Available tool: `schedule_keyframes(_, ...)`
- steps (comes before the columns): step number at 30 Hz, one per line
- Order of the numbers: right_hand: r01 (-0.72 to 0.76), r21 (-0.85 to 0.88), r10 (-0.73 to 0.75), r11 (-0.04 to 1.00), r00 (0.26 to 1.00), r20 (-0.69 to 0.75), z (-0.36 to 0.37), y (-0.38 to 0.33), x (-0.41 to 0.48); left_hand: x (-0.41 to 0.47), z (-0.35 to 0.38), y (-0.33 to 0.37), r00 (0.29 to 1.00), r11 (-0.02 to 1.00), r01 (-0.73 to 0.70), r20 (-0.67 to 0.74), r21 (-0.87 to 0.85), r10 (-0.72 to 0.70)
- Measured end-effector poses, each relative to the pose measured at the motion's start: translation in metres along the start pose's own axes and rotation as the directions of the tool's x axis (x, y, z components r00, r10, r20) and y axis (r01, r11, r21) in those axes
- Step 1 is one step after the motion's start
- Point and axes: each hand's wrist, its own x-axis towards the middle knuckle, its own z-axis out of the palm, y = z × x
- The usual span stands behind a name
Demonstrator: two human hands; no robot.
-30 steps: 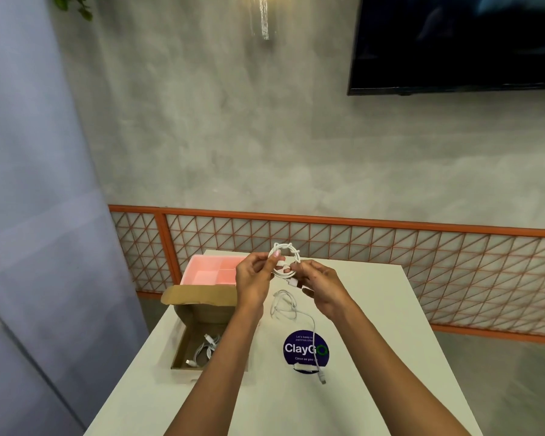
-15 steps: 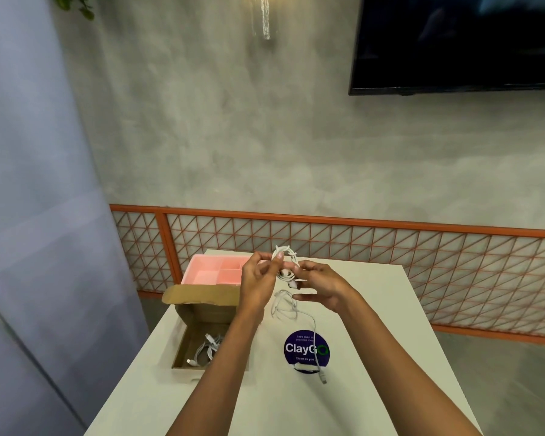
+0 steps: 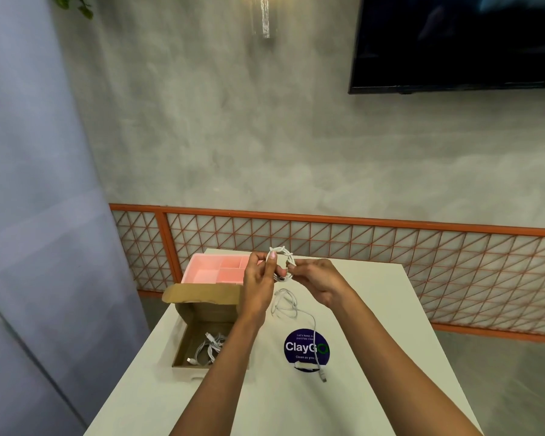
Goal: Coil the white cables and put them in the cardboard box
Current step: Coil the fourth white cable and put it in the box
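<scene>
Left hand (image 3: pixel 258 278) pinches the coiled white cable (image 3: pixel 282 251) at its loop, mid-frame, above the desk (image 3: pixel 390 325). My right hand (image 3: pixel 318 281) pinches the same coil from the right side. I see a loose white cable (image 3: pixel 309 316) lying on the desk just below, its plug end past the blue sticker (image 3: pixel 299 346). Cardboard box (image 3: pixel 202 313) sits open at lower left, bundled cables (image 3: pixel 210 346) inside. Pink tray (image 3: pixel 214 269) is right behind the box.
</scene>
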Motion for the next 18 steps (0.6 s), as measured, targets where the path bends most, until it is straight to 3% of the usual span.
schedule_keyframes(5,0.04,-0.084,-0.037,0.996,0.999,0.029,0.0007,-0.0043,-0.0049,0.0013,-0.0007,-0.0003,0.999,0.999,0.032,0.012,-0.01,-0.032)
schedule_keyframes(11,0.031,0.014,-0.031,0.999,0.999,0.028,-0.0017,-0.0021,-0.0042,0.0021,-0.0033,0.0003,0.997,0.993,0.07,-0.01,-0.091,-0.071)
schedule_keyframes(18,-0.024,0.255,-0.03,0.967,0.978,0.206,-0.0008,-0.001,-0.0065,0.0063,-0.0073,0.0019,0.983,0.924,0.183,0.033,-0.334,-0.183)
